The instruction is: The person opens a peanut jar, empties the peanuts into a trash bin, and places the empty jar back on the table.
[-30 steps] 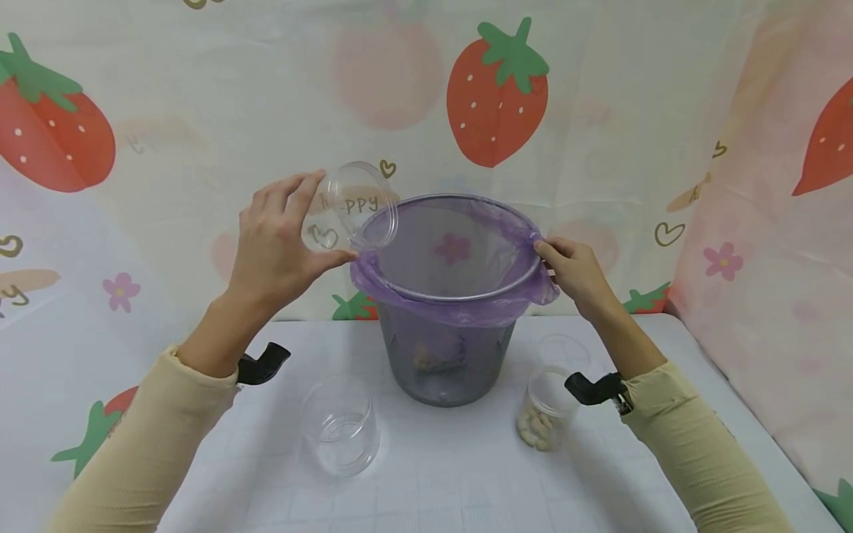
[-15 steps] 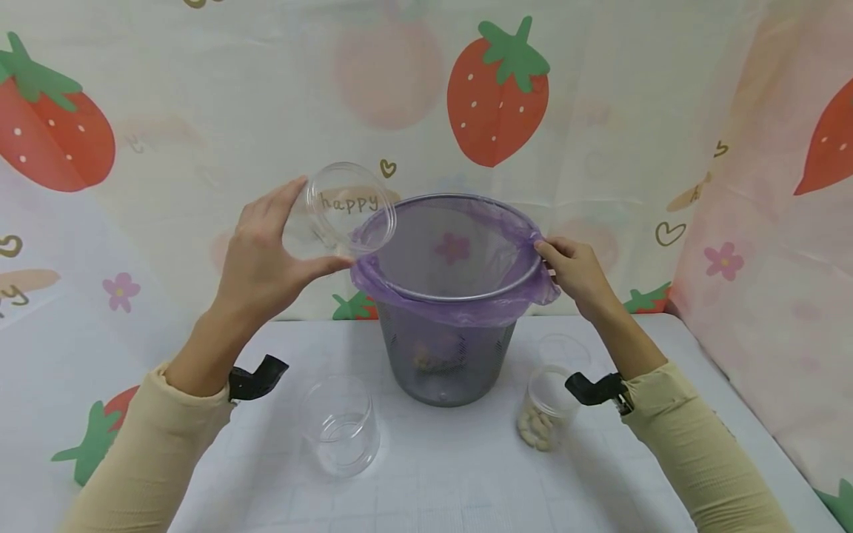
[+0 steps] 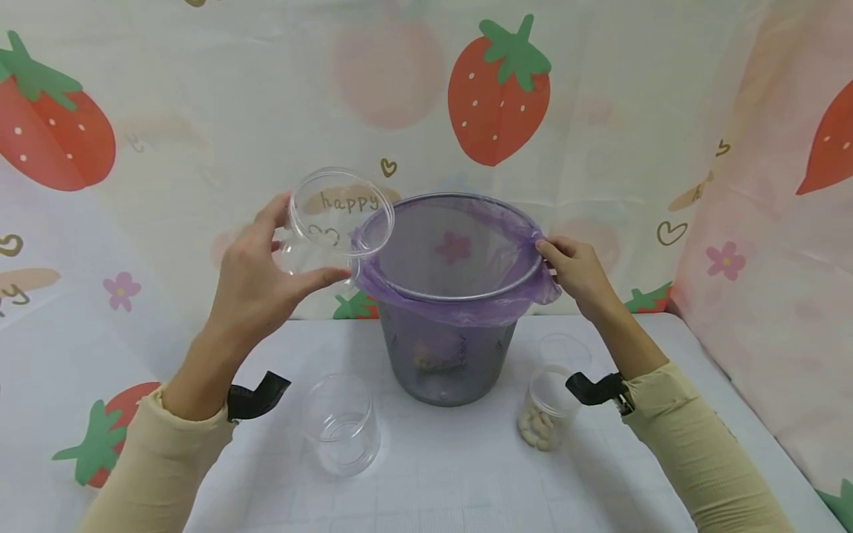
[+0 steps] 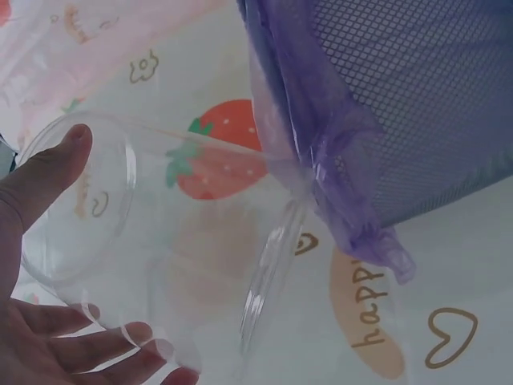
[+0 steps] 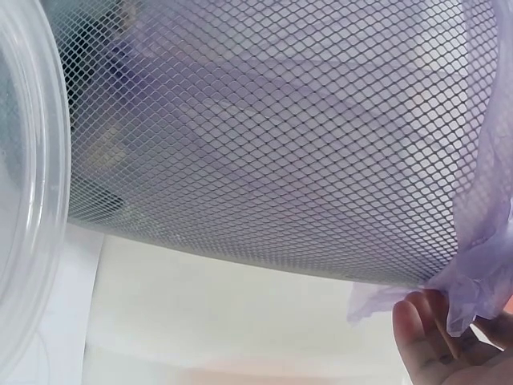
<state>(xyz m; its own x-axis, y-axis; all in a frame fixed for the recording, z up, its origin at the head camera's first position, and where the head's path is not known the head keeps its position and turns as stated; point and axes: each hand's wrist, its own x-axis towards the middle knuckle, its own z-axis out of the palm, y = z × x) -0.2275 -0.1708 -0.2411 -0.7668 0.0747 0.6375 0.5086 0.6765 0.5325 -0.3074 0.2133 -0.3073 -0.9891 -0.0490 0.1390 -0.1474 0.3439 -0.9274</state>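
My left hand (image 3: 249,270) grips a clear plastic jar (image 4: 208,216) by its base end, thumb on one side and fingers on the other. The jar lies tipped, its mouth overlapping the left rim of a grey mesh wastebasket (image 3: 446,355) in the head view; nothing shows inside it. A thin purple bag (image 3: 453,314) lines the basket and folds over its rim. At the right rim, my right hand (image 3: 578,272) pinches the bag's edge between thumb and fingers. Something brownish shows dimly through the mesh near the basket's bottom.
On the white table (image 3: 440,481), a second clear jar (image 3: 343,437) stands front left of the basket. To the right is a smaller jar of pale nut-like pieces (image 3: 540,426), with a clear round lid (image 3: 565,352) behind it. A strawberry-print curtain (image 3: 266,89) hangs behind.
My left hand has drawn the jar left and slightly down, turning its mouth more toward the head camera. The right hand keeps its place on the bag.
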